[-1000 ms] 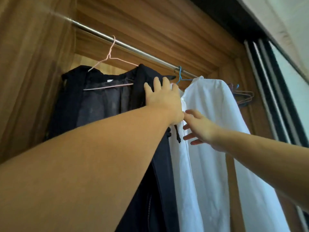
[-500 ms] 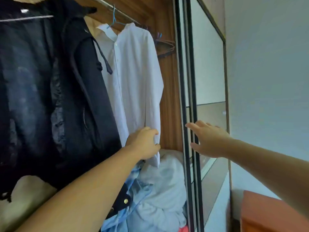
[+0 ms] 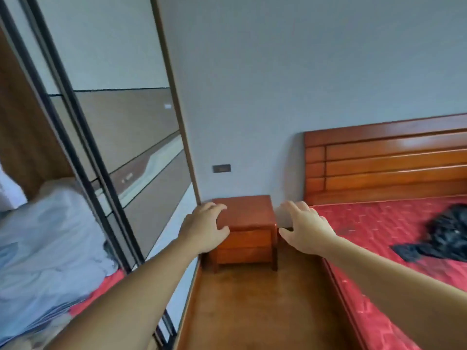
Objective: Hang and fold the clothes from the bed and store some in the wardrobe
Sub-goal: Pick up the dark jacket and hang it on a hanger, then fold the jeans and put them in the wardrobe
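Since the earlier frame, both hands have been withdrawn from the wardrobe; left hand and right hand are held empty, fingers loosely spread, before a reddish wooden bedside cabinet. Black crumpled clothing lies on the red-covered wooden bed; pale blue laundry is piled inside the sliding-door wardrobe.

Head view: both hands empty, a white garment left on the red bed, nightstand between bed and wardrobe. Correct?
Not quite. In the head view the garment on the red bed is black, not white. The rest holds: the left hand and right hand are both empty, and the nightstand stands between the bed and the wardrobe's sliding door.
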Action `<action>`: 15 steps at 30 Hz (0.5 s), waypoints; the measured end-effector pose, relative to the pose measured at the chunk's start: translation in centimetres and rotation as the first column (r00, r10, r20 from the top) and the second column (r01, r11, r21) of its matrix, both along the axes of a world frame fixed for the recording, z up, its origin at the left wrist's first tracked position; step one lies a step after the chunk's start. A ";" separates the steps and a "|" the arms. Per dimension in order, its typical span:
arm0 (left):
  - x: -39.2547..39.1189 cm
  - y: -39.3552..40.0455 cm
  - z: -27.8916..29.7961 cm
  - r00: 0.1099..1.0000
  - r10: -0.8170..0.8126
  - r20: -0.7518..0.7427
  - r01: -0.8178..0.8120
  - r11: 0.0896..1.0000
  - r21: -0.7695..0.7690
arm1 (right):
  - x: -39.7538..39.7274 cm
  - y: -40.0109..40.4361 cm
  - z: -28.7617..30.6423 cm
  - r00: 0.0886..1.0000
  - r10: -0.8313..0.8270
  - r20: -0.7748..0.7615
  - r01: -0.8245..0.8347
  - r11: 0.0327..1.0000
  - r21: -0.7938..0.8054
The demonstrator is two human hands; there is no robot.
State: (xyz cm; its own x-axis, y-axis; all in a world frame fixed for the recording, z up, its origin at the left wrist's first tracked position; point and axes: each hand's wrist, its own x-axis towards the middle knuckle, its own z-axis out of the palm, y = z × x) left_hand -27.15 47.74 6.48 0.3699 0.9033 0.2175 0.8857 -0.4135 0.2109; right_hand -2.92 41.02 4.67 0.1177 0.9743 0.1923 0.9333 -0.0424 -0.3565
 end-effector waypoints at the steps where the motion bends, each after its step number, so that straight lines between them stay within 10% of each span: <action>1: 3.0 0.1 -0.9 0.999 -0.053 0.002 0.053 0.999 -0.004 | 2.3 -1.2 -0.9 0.998 -0.056 -0.013 0.056 0.998 -0.009; 15: 34.5 -6.1 -10.4 0.643 -0.765 0.029 0.757 0.630 -0.175 | 19.1 -22.1 -9.1 0.695 -0.718 0.027 0.707 0.677 -0.205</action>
State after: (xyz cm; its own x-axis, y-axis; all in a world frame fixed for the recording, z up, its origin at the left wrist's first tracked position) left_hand 7.35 41.66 -3.94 0.9468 0.3149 0.0663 0.2811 -0.9097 0.3058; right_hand 16.20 18.91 -4.39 0.7955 0.6059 -0.0084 0.5730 -0.7566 -0.3150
